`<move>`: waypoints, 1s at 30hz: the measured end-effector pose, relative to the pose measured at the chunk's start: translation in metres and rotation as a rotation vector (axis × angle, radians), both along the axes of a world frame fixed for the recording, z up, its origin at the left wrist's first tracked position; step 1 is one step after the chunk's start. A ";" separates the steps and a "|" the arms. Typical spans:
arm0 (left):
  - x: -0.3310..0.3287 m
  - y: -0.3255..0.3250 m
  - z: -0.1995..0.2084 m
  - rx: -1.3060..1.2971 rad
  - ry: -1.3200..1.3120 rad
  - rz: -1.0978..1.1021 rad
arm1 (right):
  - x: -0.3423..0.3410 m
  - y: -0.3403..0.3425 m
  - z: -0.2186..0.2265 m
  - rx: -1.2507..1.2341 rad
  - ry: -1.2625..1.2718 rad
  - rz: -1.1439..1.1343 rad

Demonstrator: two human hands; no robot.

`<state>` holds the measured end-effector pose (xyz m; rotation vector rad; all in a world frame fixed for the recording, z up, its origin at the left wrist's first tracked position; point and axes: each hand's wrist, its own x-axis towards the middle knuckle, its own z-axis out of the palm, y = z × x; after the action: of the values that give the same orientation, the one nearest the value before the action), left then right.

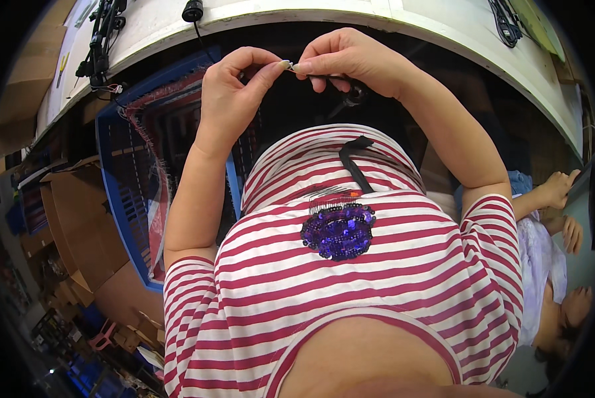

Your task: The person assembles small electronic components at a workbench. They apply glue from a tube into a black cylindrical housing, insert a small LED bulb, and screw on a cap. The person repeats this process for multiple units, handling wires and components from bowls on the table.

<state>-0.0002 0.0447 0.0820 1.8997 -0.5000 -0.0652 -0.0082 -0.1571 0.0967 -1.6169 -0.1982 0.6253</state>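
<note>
Both hands up in front of the chest, near the front edge of the white desk (257,28), meeting fingertip to fingertip. Between them: a small wire end (290,66), pale, thin; exact form too small to tell.

Left hand (231,93): thumb and index finger together at the tips, pinched on the left side of the wire end. Right hand (357,63): thumb and index finger closed on it from the right, tips just beside the left ones. The wire end sits right at the fingertips, not deep in either palm. Other right-hand fingers curled below.

Black cable (320,77) runs under the right fingers; a dark rounded connector (356,94) hangs just below that hand. Whether cable and wire end are one piece: cannot tell, dark background.

On the desk, left: bundle of black cables (100,50); nearer the middle, a black round plug (192,10). Far right, a coiled cable (505,28). Blue basket (115,199) below the desk edge, beyond the left forearm. Another person (543,245) at the right, well apart from the wire.
</note>
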 end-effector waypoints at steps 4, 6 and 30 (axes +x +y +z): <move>0.001 0.001 0.000 -0.011 0.030 -0.019 | -0.001 0.000 -0.007 0.021 -0.046 -0.031; 0.001 0.002 0.001 -0.053 0.110 -0.031 | -0.002 0.001 -0.008 0.005 -0.087 -0.062; -0.004 -0.022 -0.016 -0.669 0.791 -0.108 | -0.009 -0.003 -0.020 -0.167 -0.834 -0.316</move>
<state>-0.0039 0.0229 0.0660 1.0638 -0.0517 -0.6157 -0.0174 -0.1603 0.0763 -1.9440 -0.4944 -0.3115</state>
